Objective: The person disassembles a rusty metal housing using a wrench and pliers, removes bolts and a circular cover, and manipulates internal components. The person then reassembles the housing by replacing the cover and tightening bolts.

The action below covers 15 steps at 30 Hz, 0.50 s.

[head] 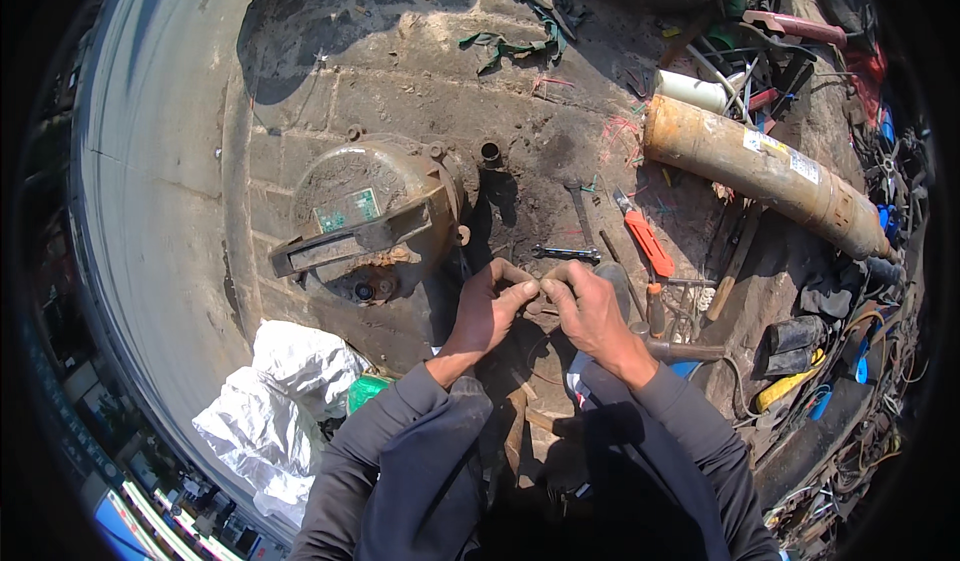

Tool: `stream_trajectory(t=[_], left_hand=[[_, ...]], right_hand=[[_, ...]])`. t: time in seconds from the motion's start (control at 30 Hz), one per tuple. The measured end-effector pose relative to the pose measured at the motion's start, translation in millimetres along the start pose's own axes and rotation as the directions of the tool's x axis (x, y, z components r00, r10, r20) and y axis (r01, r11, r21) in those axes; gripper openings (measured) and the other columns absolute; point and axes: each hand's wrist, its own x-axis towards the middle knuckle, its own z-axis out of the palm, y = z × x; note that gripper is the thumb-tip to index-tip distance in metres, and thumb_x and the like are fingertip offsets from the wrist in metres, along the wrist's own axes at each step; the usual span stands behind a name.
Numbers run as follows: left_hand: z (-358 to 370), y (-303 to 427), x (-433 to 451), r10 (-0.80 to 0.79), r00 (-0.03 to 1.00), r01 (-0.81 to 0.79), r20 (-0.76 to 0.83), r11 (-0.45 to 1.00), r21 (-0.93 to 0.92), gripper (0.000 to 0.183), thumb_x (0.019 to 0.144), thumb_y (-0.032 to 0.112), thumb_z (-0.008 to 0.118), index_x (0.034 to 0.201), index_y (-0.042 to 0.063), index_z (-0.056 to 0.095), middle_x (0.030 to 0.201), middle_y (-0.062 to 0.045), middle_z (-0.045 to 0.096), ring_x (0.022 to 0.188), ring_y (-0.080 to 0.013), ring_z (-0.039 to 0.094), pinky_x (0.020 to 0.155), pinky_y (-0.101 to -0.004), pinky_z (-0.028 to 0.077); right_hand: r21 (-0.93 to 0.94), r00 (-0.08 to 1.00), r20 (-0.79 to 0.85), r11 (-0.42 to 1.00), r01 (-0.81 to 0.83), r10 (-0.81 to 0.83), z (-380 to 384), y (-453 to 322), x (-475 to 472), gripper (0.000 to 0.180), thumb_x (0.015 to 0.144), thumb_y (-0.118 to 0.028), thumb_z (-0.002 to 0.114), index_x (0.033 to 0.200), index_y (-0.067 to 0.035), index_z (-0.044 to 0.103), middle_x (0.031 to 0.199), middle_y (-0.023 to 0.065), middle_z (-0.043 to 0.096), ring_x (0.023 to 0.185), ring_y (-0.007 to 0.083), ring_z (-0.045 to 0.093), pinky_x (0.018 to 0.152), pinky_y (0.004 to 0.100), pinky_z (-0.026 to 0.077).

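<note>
My left hand and my right hand meet fingertip to fingertip between my knees, each with thumb and index finger pinched. A small piece sits in the pinch, mostly hidden by the fingers and too small to identify. Just beyond the fingertips a double-ended wrench lies on the dirty ground. To the left rests a dirt-covered round metal machine housing with a green nameplate, a bar-shaped handle and bolts around its rim. Right of my hands lie an orange utility knife and a screwdriver.
A rusty cylindrical metal body lies at right beside a white tube. A hammer is by my right forearm. Cables and scrap pile along the right edge. White crumpled sheeting lies at lower left; green scraps lie ahead.
</note>
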Motion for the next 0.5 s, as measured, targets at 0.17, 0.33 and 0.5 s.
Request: stream_trajectory(t=[0.17,0.33,0.5], left_hand=[[-5.9,13.1,-16.1,0.133,0.991,-0.132,-0.012,0.989,0.067,0.018,0.101,0.014,0.073,0.103,-0.002,0.065,0.093,-0.008,0.072,0.082,-0.0124,0.071,0.074,-0.0286,0.056],[-3.0,18.9,-29.0,0.124,0.992,-0.119,-0.039,0.987,0.105,0.02,0.101,0.016,0.072,0.103,-0.003,0.066,0.091,-0.01,0.074,0.082,-0.0136,0.072,0.073,-0.0294,0.056],[5.1,15.9,-43.3,0.059,0.998,-0.059,-0.012,0.998,0.01,0.02,0.102,0.016,0.071,0.103,-0.004,0.066,0.094,-0.008,0.071,0.083,-0.0141,0.071,0.075,-0.03,0.055]], right_hand=[[-0.053,1.0,0.008,0.999,0.009,-0.008,2.5,-15.8,-3.1,0.016,0.103,-0.013,0.066,0.101,0.003,0.061,0.084,0.0219,0.065,0.078,0.039,0.065,0.071,0.0448,0.051],[-0.101,0.998,0.038,0.994,0.045,-0.041,1.3,-28.9,-7.8,0.013,0.104,-0.011,0.063,0.106,0.001,0.058,0.086,0.0254,0.063,0.08,0.0469,0.064,0.068,0.0491,0.05],[-0.162,0.995,0.025,0.982,0.097,-0.094,-6.0,-45.0,-25.4,0.011,0.101,-0.004,0.063,0.104,0.002,0.055,0.092,0.0261,0.064,0.083,0.0487,0.066,0.068,0.0518,0.052]])
